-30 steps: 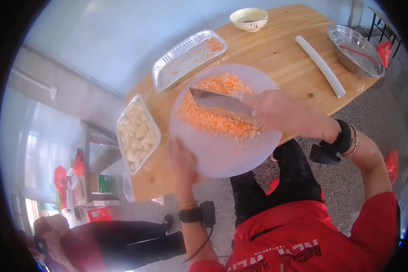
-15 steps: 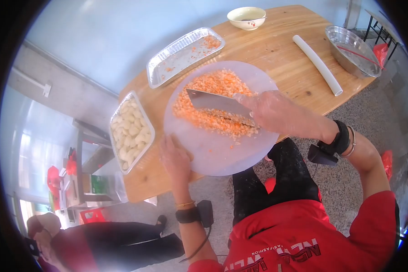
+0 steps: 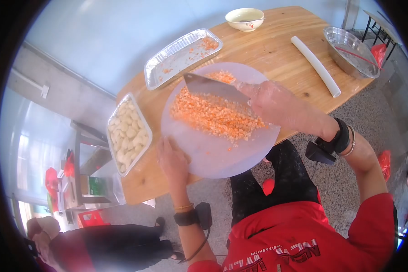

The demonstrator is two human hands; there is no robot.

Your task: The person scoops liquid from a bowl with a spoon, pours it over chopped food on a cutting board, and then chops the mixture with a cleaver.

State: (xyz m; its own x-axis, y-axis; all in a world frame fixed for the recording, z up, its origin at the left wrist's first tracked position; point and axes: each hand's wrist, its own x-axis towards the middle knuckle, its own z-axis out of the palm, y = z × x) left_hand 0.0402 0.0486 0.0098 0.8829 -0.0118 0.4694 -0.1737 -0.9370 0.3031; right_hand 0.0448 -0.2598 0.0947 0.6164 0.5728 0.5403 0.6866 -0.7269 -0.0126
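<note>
My right hand [image 3: 276, 104] is closed around the handle of a cleaver [image 3: 215, 87]. The broad blade lies over a heap of finely chopped orange and pale bits [image 3: 213, 117], probably carrot, on a round whitish cutting board [image 3: 199, 156]. My left hand [image 3: 173, 159] rests at the board's near left edge, fingers stretched out and the thumb apart; it touches the rim. Left of it stands a foil tray [image 3: 150, 132] full of pale dough pieces [image 3: 129, 131].
A second foil tray [image 3: 179, 59] with orange scraps sits behind the board on the wooden table [image 3: 276, 41]. Farther back are a bowl [image 3: 245, 20], a white rod [image 3: 316, 65] and a metal basin [image 3: 349, 56]. Another person [image 3: 109, 247] is at lower left.
The cleaver has risen off the chopped heap and shifted slightly toward the back, its blade now tilted. The chopped bits have spread under it. My left hand stays at the board's edge.
</note>
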